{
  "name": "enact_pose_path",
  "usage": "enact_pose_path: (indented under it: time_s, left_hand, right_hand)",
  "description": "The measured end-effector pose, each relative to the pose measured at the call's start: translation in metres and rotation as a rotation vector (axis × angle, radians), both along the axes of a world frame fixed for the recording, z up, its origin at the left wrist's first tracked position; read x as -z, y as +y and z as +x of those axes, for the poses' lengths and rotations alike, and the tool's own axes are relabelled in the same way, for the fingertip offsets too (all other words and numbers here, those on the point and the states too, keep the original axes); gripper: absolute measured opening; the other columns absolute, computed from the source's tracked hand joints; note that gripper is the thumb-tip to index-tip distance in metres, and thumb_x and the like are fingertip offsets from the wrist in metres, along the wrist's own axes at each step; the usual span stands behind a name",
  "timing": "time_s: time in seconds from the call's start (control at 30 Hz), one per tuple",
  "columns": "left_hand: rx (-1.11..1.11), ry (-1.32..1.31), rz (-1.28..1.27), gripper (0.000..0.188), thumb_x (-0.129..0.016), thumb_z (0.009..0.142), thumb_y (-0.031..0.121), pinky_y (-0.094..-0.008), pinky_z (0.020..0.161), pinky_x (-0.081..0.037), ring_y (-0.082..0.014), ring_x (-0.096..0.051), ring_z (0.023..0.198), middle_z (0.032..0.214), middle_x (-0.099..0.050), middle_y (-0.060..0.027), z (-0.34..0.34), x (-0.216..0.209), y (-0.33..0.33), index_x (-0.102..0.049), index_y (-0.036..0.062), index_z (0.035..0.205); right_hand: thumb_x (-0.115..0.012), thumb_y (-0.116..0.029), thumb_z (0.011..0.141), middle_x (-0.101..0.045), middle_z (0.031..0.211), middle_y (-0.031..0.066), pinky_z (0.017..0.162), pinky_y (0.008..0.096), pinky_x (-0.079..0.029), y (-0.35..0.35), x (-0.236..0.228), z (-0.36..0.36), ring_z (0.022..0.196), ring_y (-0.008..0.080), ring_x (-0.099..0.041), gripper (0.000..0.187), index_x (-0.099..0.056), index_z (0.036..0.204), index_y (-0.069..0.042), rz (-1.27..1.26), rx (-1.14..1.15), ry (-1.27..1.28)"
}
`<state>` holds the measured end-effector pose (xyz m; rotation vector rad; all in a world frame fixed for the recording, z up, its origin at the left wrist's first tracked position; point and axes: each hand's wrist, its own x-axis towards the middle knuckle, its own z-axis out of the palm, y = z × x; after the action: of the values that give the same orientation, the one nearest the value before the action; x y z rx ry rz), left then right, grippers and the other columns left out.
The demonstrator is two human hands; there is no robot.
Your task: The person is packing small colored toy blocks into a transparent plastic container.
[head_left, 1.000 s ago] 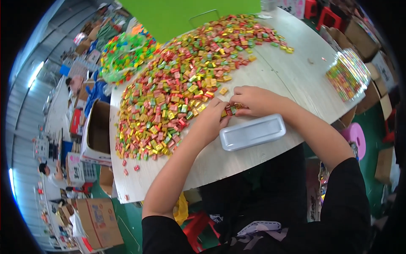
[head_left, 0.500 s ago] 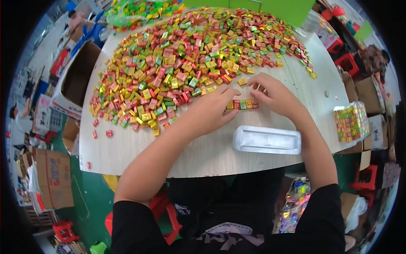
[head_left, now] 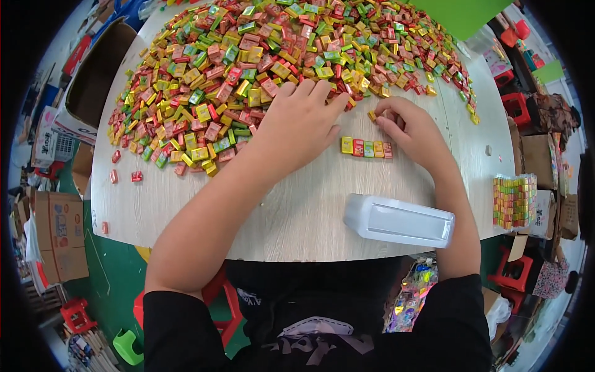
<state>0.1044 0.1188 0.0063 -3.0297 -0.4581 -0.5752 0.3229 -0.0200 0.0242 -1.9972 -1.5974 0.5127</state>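
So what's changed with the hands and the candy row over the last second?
The left hand has left the row and now lies open on the candy pile. The right hand pinches a yellow candy just above the short row. The white tray stays near the table edge, untouched.

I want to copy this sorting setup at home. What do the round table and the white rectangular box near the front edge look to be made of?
The round pale table looks like wood or wood-grain laminate: fine streaks, matte finish. The white rectangular box seems moulded plastic, smooth and slightly glossy, with rounded corners and a recessed top panel; which plastic cannot be told.
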Motion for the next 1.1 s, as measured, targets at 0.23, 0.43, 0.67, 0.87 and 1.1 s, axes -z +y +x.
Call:
enact_pose_path:
  time_s: [0.23,0.43,0.67,0.87,1.1]
  left_hand:
    - [0.018,0.053,-0.029,0.051,-0.069,0.093,0.032,-0.0429,0.097,-0.046,-0.0272,-0.058,0.112,0.119,-0.06,-0.0098,-0.014,-0.008,-0.005,-0.059,0.0107,0.138]
    - [0.037,0.061,-0.032,0.051,-0.07,0.093,0.032,-0.0445,0.099,-0.045,-0.0284,-0.056,0.115,0.125,-0.059,-0.0109,-0.014,-0.011,-0.007,-0.058,0.0112,0.138]
    - [0.061,0.049,-0.028,0.042,-0.07,0.093,0.03,-0.0455,0.099,-0.045,-0.0284,-0.055,0.117,0.126,-0.059,-0.0106,-0.012,-0.007,-0.009,-0.064,0.0137,0.131]
    - [0.085,0.043,-0.034,0.033,-0.071,0.092,0.026,-0.0455,0.096,-0.046,-0.0263,-0.056,0.113,0.118,-0.061,-0.0067,-0.015,-0.013,-0.006,-0.068,0.0134,0.122]
    - [0.102,0.052,-0.035,0.021,-0.073,0.089,0.018,-0.045,0.097,-0.044,-0.025,-0.056,0.11,0.11,-0.06,-0.0044,-0.018,-0.018,-0.001,-0.069,0.0118,0.109]
  right_hand:
    - [-0.066,-0.017,0.096,-0.06,0.082,0.0061,0.07,0.0334,-0.049,-0.009,-0.001,0.009,0.072,0.018,-0.056,0.023,-0.067,0.117,-0.006,0.017,-0.085,0.052]
    - [-0.065,-0.017,0.097,-0.058,0.078,0.0056,0.067,0.0326,-0.046,-0.012,0.001,0.015,0.071,0.0167,-0.054,0.02,-0.066,0.114,-0.006,0.02,-0.067,0.032]
    - [-0.065,-0.018,0.098,-0.058,0.077,0.0056,0.067,0.0327,-0.045,-0.012,0.0,0.012,0.071,0.0163,-0.053,0.019,-0.065,0.113,-0.005,-0.013,-0.044,0.048]
    - [-0.065,-0.019,0.099,-0.058,0.077,0.0056,0.067,0.033,-0.045,-0.012,0.0,0.014,0.071,0.0162,-0.052,0.019,-0.065,0.112,-0.005,-0.005,-0.063,0.049]
    - [-0.065,-0.019,0.099,-0.057,0.076,0.0053,0.066,0.0331,-0.044,-0.013,0.0,0.016,0.07,0.0162,-0.051,0.019,-0.065,0.112,-0.006,-0.009,-0.075,0.065]
